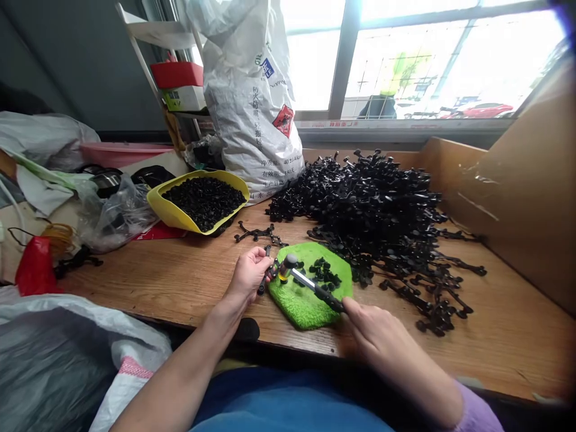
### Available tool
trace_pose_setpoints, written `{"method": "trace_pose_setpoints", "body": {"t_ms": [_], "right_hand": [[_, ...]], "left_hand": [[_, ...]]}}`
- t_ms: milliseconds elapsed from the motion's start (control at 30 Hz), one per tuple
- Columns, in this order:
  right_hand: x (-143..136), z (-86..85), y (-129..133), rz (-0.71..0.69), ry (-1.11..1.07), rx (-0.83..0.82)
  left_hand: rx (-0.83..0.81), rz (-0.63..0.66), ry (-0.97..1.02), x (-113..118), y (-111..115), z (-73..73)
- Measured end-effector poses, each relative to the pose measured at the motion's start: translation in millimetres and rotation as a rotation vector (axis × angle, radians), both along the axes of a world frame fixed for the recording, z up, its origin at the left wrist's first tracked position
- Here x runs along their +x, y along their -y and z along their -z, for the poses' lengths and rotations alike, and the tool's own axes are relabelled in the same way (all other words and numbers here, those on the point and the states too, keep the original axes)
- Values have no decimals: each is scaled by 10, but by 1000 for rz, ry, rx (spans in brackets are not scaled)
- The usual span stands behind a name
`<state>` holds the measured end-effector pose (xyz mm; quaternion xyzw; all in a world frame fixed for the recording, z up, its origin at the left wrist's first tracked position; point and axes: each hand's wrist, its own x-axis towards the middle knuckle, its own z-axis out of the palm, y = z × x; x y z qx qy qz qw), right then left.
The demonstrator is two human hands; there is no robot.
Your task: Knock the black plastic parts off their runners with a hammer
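Note:
My left hand (250, 273) pinches a branched black plastic piece (270, 271) at the left edge of a green fuzzy cloth (299, 312). In my right hand (373, 330) is the dark handle of a small hammer (310, 282). Its shaft is silvery, and its head, with a yellow part, is over the cloth close to the piece in my left hand. Several small black parts (324, 273) lie on the cloth to the right of the hammer head. Another branched black piece (256, 233) rests on the table just beyond my left hand.
A large heap of branched black pieces (369, 198) covers the back right of the table. At back left, a yellow scoop-shaped tray (198, 230) holds many small black parts. A white woven sack (252, 120) stands behind it. A wooden panel (517, 180) bounds the right side.

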<state>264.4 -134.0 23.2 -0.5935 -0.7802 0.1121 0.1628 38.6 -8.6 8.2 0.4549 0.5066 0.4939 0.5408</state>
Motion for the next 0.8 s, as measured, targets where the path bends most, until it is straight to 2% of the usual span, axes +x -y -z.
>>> {"method": "trace_pose_setpoints", "body": {"t_ms": [67,233,367,500,667,800], "right_hand": [[30,36,-3,-1,-24,-9],[199,129,14,57,-392,-48],[290,170,35,105,-527,-72],[311,176,65,134,-516,-59],[317,191,79,114,-435,-57],[284,120,38,92,-418,-56]], "left_hand": [[-42,20,26,-3,3,-5],[-113,116,117,-29,-42,-38],[-104,212,123,-11,-121,-82],[-124,262,123,45,-176,-97],[-132,261,81,82,-186,-91],[-120,257,34,87,-173,-111]]}}
